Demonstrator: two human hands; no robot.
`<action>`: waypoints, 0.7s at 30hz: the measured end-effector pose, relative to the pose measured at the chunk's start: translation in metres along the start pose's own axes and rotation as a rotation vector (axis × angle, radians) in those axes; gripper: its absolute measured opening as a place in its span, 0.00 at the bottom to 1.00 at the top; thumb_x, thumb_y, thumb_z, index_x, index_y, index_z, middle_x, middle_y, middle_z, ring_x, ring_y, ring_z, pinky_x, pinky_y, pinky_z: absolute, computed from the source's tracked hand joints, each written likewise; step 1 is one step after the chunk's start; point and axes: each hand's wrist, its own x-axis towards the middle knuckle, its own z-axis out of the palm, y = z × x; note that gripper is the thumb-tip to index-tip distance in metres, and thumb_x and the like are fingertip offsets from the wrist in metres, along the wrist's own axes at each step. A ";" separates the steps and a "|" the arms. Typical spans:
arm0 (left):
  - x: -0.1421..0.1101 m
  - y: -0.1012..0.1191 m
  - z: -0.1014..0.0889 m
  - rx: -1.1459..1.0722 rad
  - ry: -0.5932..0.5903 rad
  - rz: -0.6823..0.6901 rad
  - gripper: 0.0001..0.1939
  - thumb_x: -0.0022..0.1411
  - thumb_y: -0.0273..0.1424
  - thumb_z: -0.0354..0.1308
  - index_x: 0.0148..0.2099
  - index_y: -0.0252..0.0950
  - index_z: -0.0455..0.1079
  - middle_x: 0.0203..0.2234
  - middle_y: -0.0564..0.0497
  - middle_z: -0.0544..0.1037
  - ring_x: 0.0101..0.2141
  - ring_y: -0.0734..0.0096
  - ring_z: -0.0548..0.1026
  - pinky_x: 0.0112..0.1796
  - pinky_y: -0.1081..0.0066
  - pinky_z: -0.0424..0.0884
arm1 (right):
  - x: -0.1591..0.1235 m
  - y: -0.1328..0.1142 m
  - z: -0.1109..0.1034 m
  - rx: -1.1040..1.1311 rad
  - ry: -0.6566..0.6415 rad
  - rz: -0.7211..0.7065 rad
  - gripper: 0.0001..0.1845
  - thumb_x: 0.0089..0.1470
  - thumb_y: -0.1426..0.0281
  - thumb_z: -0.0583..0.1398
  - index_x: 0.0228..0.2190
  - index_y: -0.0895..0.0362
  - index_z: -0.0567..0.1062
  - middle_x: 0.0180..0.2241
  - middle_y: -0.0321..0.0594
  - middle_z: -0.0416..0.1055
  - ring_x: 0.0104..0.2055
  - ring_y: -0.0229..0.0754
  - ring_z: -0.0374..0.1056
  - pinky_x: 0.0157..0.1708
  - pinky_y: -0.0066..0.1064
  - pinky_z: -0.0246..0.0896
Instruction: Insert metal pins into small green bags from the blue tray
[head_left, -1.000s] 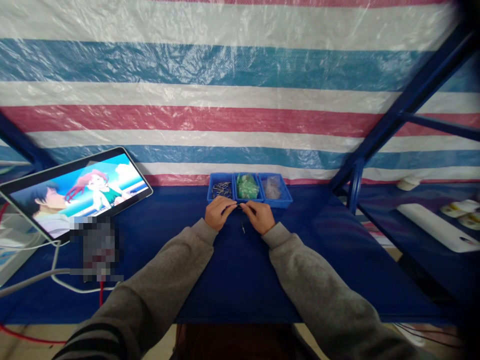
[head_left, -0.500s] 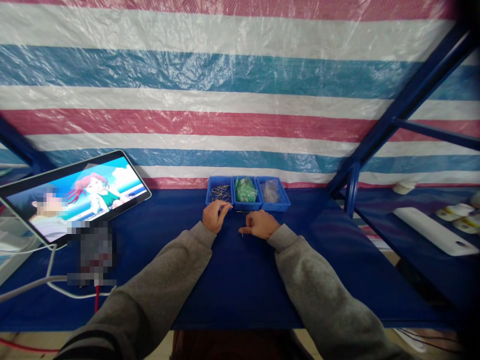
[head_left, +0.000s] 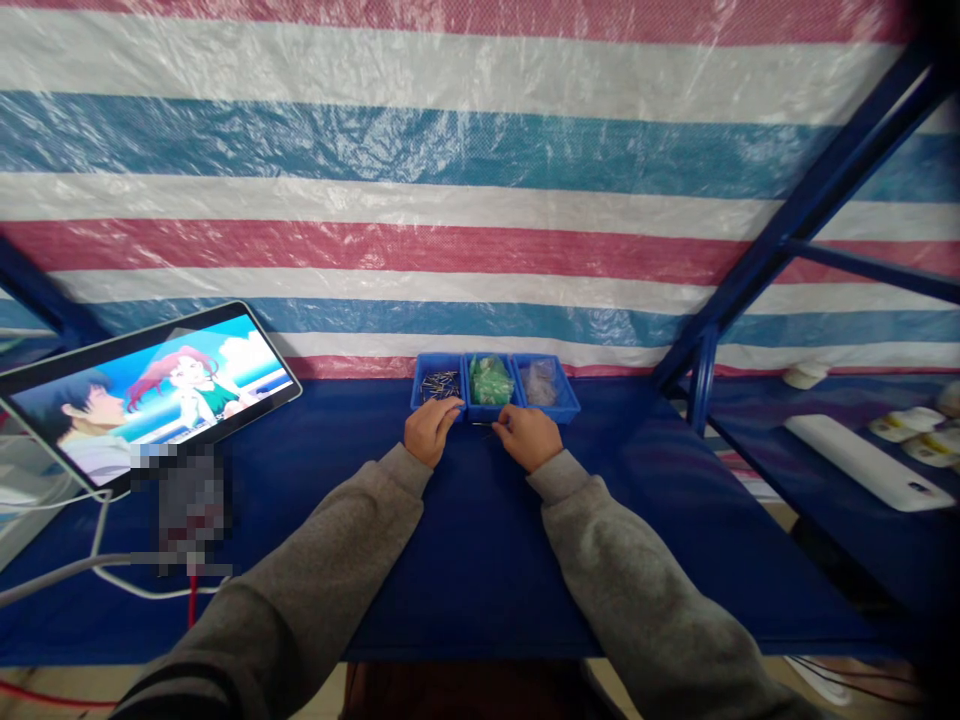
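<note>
My left hand (head_left: 430, 433) is closed in a pinch in front of the left blue bin (head_left: 417, 392). Whatever lies between its fingertips is too small to make out. Thin, dark and shiny metal pieces (head_left: 439, 386) fill that bin. My right hand (head_left: 532, 437) is also pinched, close to the front of the middle bin (head_left: 491, 412), and its fingertips point left. A thin metal piece (head_left: 481, 424) lies on the table by those fingertips; I cannot tell whether they touch it. In the middle bin sits a green plastic bag (head_left: 492, 381). The right bin (head_left: 564, 408) holds clear plastic material (head_left: 540, 382).
A tablet (head_left: 172, 390) playing a cartoon leans at the left, with a blurred dark device (head_left: 191, 510) and cables before it. Striped sheeting (head_left: 480, 245) hangs behind the blue table (head_left: 480, 560). A blue metal frame (head_left: 701, 375) and a white long object (head_left: 866, 462) are at the right.
My right hand has moved forward and turned, its fingertips now up near the middle bin and the thin metal piece. My left hand has stayed almost in place.
</note>
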 end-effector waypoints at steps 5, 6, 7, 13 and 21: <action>0.001 -0.002 0.004 0.030 -0.068 0.050 0.15 0.66 0.29 0.44 0.51 0.35 0.66 0.36 0.47 0.75 0.37 0.69 0.72 0.41 0.68 0.69 | 0.000 -0.003 0.000 0.168 0.227 -0.073 0.11 0.55 0.66 0.53 0.28 0.56 0.72 0.22 0.36 0.70 0.26 0.37 0.65 0.28 0.27 0.52; 0.001 -0.002 0.004 0.038 -0.081 0.055 0.15 0.66 0.29 0.44 0.51 0.35 0.66 0.36 0.46 0.75 0.37 0.69 0.72 0.41 0.68 0.69 | 0.000 -0.003 0.001 0.188 0.254 -0.085 0.11 0.55 0.66 0.53 0.27 0.57 0.72 0.21 0.36 0.69 0.25 0.37 0.65 0.28 0.26 0.51; 0.001 -0.002 0.005 0.046 -0.091 0.060 0.15 0.66 0.29 0.44 0.51 0.35 0.66 0.35 0.46 0.75 0.36 0.69 0.72 0.41 0.68 0.69 | 0.000 -0.003 0.003 0.205 0.277 -0.095 0.11 0.55 0.66 0.53 0.27 0.57 0.72 0.21 0.36 0.68 0.24 0.36 0.64 0.28 0.26 0.51; 0.001 0.000 0.004 0.059 -0.104 0.049 0.16 0.67 0.30 0.42 0.51 0.36 0.67 0.31 0.47 0.72 0.34 0.70 0.70 0.38 0.69 0.69 | 0.002 0.002 0.012 0.292 0.378 -0.116 0.12 0.55 0.65 0.53 0.26 0.57 0.71 0.18 0.34 0.66 0.21 0.35 0.62 0.26 0.26 0.51; -0.001 -0.001 0.005 0.017 -0.113 0.038 0.15 0.66 0.29 0.43 0.50 0.36 0.67 0.36 0.46 0.73 0.37 0.71 0.72 0.42 0.69 0.69 | 0.003 0.003 0.014 0.353 0.409 -0.114 0.12 0.55 0.65 0.53 0.26 0.57 0.72 0.17 0.33 0.65 0.20 0.35 0.62 0.25 0.25 0.52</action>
